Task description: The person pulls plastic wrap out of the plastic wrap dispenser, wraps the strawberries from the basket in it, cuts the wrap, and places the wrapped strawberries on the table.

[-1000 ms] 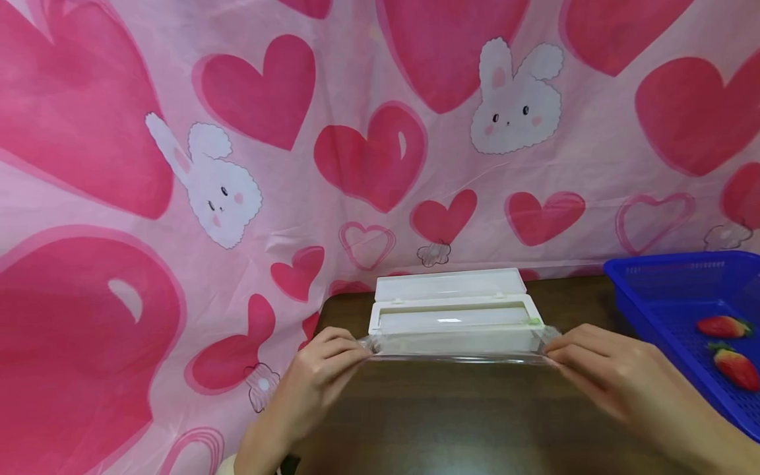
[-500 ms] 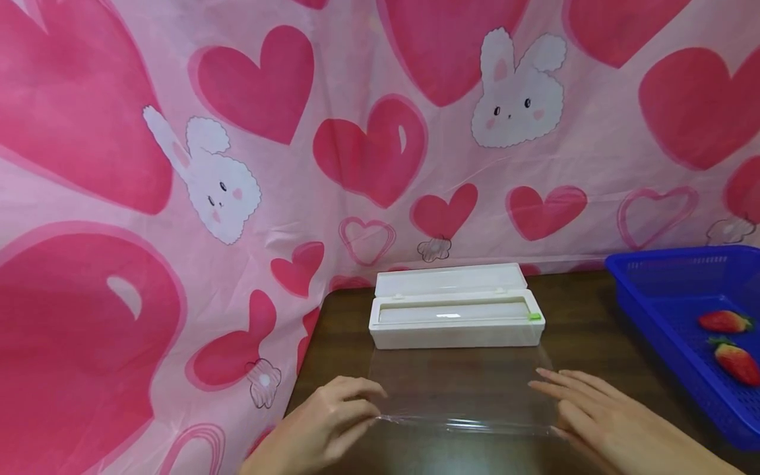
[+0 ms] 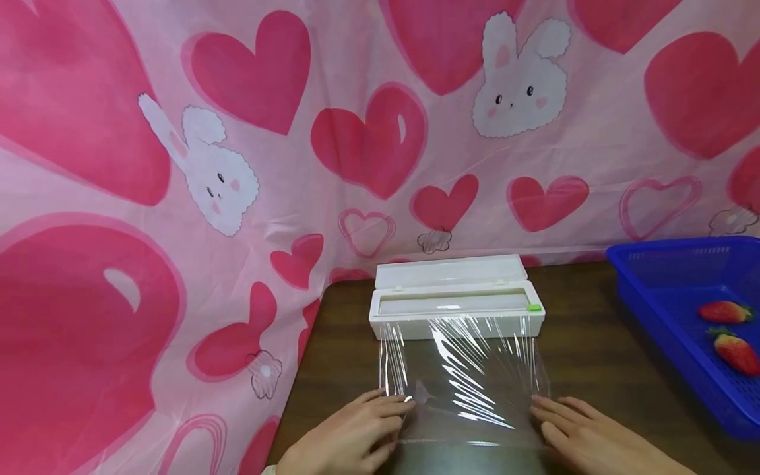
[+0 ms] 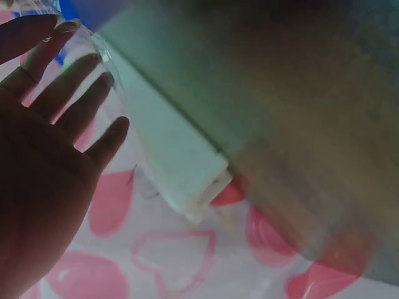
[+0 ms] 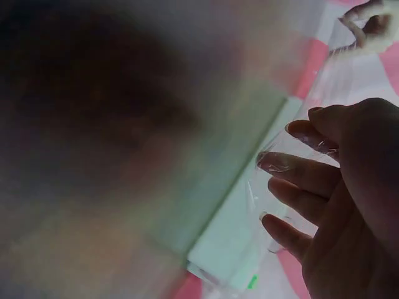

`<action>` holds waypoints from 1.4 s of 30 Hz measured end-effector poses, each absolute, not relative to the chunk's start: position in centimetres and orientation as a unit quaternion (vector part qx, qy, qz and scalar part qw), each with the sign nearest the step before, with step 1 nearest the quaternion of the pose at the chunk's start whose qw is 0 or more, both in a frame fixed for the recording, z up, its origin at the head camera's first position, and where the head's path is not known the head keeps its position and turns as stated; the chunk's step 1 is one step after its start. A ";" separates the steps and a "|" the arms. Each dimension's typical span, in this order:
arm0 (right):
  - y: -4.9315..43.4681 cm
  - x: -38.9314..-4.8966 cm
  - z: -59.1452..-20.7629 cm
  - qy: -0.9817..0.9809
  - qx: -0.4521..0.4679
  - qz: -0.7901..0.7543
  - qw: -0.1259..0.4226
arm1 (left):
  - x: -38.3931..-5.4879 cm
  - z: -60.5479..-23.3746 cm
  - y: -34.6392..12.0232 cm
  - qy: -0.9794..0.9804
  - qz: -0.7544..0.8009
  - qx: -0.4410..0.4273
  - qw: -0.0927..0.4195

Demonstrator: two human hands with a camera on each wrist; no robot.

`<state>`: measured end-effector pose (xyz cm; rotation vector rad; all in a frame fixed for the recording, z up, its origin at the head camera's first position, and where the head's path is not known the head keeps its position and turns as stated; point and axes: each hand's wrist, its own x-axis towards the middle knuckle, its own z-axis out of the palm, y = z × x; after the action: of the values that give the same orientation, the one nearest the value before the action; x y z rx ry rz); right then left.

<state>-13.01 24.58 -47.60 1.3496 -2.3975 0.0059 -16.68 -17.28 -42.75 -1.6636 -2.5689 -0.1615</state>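
A sheet of clear plastic wrap (image 3: 457, 396) stretches from the white wrap dispenser (image 3: 538, 323) toward me, with shiny creases across it. My left hand (image 3: 356, 432) pinches the sheet's near left corner between thumb and index finger; its other fingers are spread in the left wrist view. At the near right corner, my right hand (image 3: 588, 432) pinches the film, thumb close against the index finger (image 5: 302, 134). The dispenser's lid (image 3: 451, 269) is tipped back, showing the roll (image 3: 445, 304) inside. A green slider (image 3: 534, 307) sits at the right end of its front rim.
A blue basket (image 3: 653, 316) stands on the right of the dark wooden table (image 3: 338, 356), holding two strawberries (image 3: 736, 351). Behind and to the left hangs a pink cloth (image 3: 356, 86) printed with hearts and rabbits.
Both hands have drawn the wrap toward me and down, away from the dispenser. More film is out, now creased and shiny. The head view has tilted slightly downward.
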 end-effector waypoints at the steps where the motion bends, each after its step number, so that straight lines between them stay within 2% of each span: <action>1: 24.6 -13.1 -47.9 -0.852 0.484 -0.003 0.197 | -16.7 -43.1 -17.2 -0.837 -0.044 -0.543 0.044; 7: 24.5 -13.5 -49.3 -0.852 0.482 -0.003 0.203 | -17.3 -44.7 -16.8 -0.834 0.004 -0.545 0.087; 14: 24.5 -13.7 -49.6 -0.852 0.475 0.024 0.217 | -18.0 -45.5 -17.1 -0.856 -0.025 -0.515 0.037; 20: 25.2 -13.2 -48.5 -0.864 0.474 0.059 0.158 | -17.9 -45.4 -17.7 -0.860 -0.059 -0.506 -0.002; 27: 25.4 -13.1 -46.7 -0.874 0.458 0.097 0.132 | -18.8 -44.0 -17.7 -0.867 -0.076 -0.491 -0.047; 34: 25.2 -15.0 -43.0 -0.874 0.445 0.074 0.182 | -20.8 -40.9 -16.1 -0.883 -0.062 -0.464 -0.029; 38: 23.2 -15.9 -41.8 -0.878 0.430 0.065 0.200 | -21.2 -40.4 -14.8 -0.882 -0.071 -0.466 -0.029; 40: 21.6 -16.3 -41.7 -0.879 0.429 0.072 0.194 | -21.6 -40.5 -13.8 -0.881 -0.076 -0.466 -0.038; 42: 19.8 -16.8 -42.0 -0.885 0.427 0.082 0.165 | -22.2 -41.0 -12.8 -0.882 -0.076 -0.462 -0.051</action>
<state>-16.82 19.80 -42.04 1.2168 -2.5233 0.2329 -22.21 -12.80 -41.02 -1.5008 -2.8644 -0.2465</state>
